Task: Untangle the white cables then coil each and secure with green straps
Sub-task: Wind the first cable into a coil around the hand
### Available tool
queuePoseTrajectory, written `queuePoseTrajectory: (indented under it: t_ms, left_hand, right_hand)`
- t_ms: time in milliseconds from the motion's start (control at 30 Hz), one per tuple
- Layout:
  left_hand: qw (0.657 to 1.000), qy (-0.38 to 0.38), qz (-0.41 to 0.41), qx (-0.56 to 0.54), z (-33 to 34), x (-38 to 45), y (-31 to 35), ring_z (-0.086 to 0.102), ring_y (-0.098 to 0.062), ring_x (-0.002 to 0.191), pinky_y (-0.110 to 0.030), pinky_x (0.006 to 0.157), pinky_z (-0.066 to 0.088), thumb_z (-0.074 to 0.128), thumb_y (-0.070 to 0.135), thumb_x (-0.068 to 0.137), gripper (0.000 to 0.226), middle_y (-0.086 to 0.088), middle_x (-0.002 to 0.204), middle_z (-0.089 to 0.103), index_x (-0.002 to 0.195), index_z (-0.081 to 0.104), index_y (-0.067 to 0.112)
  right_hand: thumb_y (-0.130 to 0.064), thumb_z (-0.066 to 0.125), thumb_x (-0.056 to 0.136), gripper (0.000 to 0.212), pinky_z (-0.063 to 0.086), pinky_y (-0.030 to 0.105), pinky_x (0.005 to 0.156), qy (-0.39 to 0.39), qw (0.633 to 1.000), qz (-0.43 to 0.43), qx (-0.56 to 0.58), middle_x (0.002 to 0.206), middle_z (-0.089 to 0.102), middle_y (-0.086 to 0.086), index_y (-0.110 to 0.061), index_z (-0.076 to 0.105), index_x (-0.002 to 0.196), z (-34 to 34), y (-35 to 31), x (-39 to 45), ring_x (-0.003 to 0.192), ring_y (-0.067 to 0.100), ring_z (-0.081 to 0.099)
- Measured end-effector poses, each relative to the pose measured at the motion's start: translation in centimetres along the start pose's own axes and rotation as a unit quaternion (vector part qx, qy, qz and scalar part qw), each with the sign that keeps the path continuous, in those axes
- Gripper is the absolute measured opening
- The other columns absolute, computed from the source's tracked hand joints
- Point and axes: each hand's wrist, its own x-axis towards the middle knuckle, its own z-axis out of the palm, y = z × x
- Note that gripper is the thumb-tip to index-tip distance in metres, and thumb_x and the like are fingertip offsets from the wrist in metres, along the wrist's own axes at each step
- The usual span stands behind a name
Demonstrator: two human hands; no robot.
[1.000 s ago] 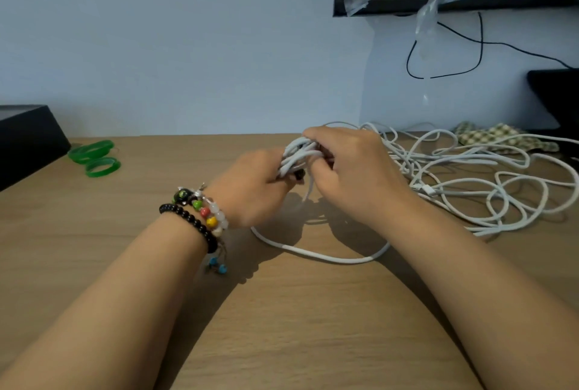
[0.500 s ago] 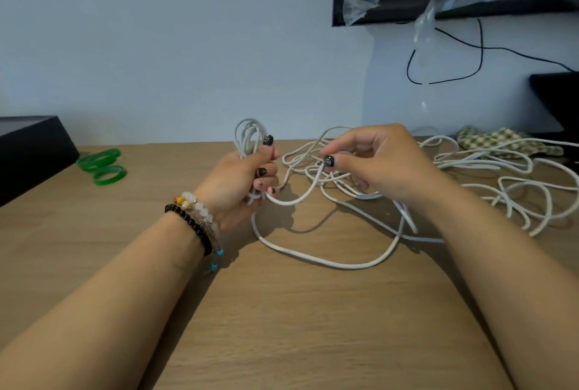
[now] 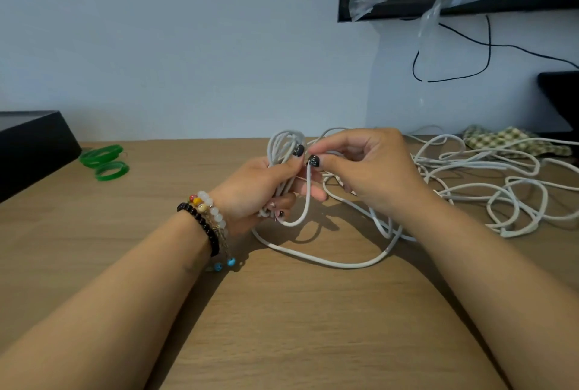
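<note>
Bare wooden table (image 3: 297, 327) spreads nearside; left hand (image 3: 250, 189) grips coiled cable (image 3: 283, 146), right hand (image 3: 369, 170) seemingly pinches its strand.

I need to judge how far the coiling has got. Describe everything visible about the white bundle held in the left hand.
The coil is a bunch of several loops of white, smooth, rubbery-looking round cable, standing roughly upright above the wooden table. The left hand grips it around its lower half, thumb pressed on the front; rounded loop tops stick up above the fingers. No green strap is on it. One strand leaves the bottom, curves up, and is pinched by the right hand right beside the coil. More cable trails to the loose tangle on the right.
</note>
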Motion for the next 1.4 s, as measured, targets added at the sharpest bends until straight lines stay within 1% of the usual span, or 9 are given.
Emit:
queuePoseTrajectory:
  t_ms: [233,367,500,633,800,933,1100,1233,1400]
  left_hand:
    - [0.999,0.002,0.002,-0.035,-0.5,0.3,0.0,0.033,-0.005,0.04,-0.014,0.039,0.031,0.049,0.038,0.088,0.029,0.003,0.056,0.048,0.078,0.054,0.011]
    - [0.994,0.021,0.033,-0.104,-1.3,0.6,0.4,0.048,-0.007,0.052,-0.016,0.046,0.042,0.051,0.039,0.085,0.028,0.004,0.054,0.046,0.074,0.05,0.013]
    - [0.99,0.026,0.029,-0.136,-0.8,0.7,0.0,0.061,-0.012,0.057,-0.026,0.059,0.057,0.05,0.039,0.086,0.032,0.0,0.057,0.05,0.072,0.047,0.011]
    - [0.985,0.071,0.021,-0.156,-0.4,0.7,0.1,0.048,-0.007,0.043,-0.022,0.046,0.049,0.044,0.04,0.097,0.036,0.003,0.055,0.041,0.073,0.043,0.014]
    - [0.983,0.118,0.025,-0.137,-0.8,0.7,0.4,0.032,-0.004,0.038,-0.018,0.038,0.036,0.05,0.047,0.094,0.038,0.006,0.056,0.03,0.072,0.039,0.018]
    - [0.974,0.149,0.042,-0.167,-1.2,0.6,0.7,0.026,-0.004,0.038,-0.016,0.036,0.029,0.052,0.046,0.094,0.039,0.008,0.055,0.029,0.069,0.038,0.02]
    - [0.938,0.199,0.085,-0.269,-2.1,0.2,1.6,0.025,-0.003,0.037,-0.015,0.036,0.027,0.055,0.042,0.094,0.037,0.01,0.049,0.028,0.068,0.039,0.021]
    - [0.959,0.186,0.112,-0.181,-2.1,0.0,1.3,0.026,-0.004,0.04,-0.016,0.038,0.029,0.063,0.025,0.089,0.027,0.01,0.05,0.03,0.071,0.043,0.022]
    - [0.98,0.168,0.062,-0.09,-0.9,0.5,0.5,0.027,-0.006,0.039,-0.018,0.039,0.031,0.05,0.039,0.098,0.028,0.009,0.049,0.029,0.092,0.056,0.012]
  right_hand:
    - [-0.012,0.07,0.086,0.007,0.043,0.016,0.046,-0.005,0.998,0.001,-0.067,0.068,0.072,0.0,-0.017,0.075,0.085,-0.6,0.4,0.5,0.049,0.004,0.055]
    - [-0.019,0.063,0.091,0.021,0.035,0.01,0.045,-0.018,0.991,-0.003,-0.133,0.058,0.066,0.0,-0.016,0.073,0.074,-1.5,0.5,0.9,0.04,0.001,0.044]
    - [-0.02,0.064,0.089,0.019,0.046,0.016,0.055,-0.012,0.987,-0.03,-0.157,0.056,0.065,-0.004,-0.024,0.072,0.073,-1.4,0.9,0.9,0.05,0.0,0.054]
    - [-0.018,0.067,0.088,0.014,0.05,0.025,0.062,-0.017,0.983,-0.058,-0.172,0.058,0.064,-0.013,-0.029,0.073,0.08,-1.0,1.3,0.7,0.056,0.004,0.059]
    - [-0.014,0.062,0.09,0.018,0.054,0.033,0.07,-0.057,0.979,-0.068,-0.181,0.074,0.068,-0.008,-0.027,0.073,0.096,-0.5,1.4,0.4,0.071,0.015,0.064]
    - [-0.017,0.06,0.093,0.018,0.043,0.014,0.058,-0.064,0.977,-0.062,-0.196,0.067,0.064,-0.016,-0.027,0.073,0.099,-0.7,1.6,0.6,0.061,0.0,0.056]
    - [-0.02,0.059,0.095,0.017,0.031,0.009,0.05,-0.026,0.978,-0.065,-0.194,0.057,0.059,-0.017,-0.026,0.074,0.091,-1.0,1.8,0.8,0.052,0.001,0.048]
    - [-0.021,0.058,0.095,0.019,0.03,0.015,0.049,-0.014,0.981,-0.068,-0.182,0.057,0.055,-0.004,-0.027,0.073,0.086,-0.7,1.7,0.6,0.052,0.005,0.041]
    - [-0.022,0.059,0.094,0.02,0.027,0.015,0.049,0.001,0.992,-0.049,-0.119,0.055,0.048,0.002,-0.015,0.076,0.084,-0.4,1.3,0.3,0.052,0.005,0.036]
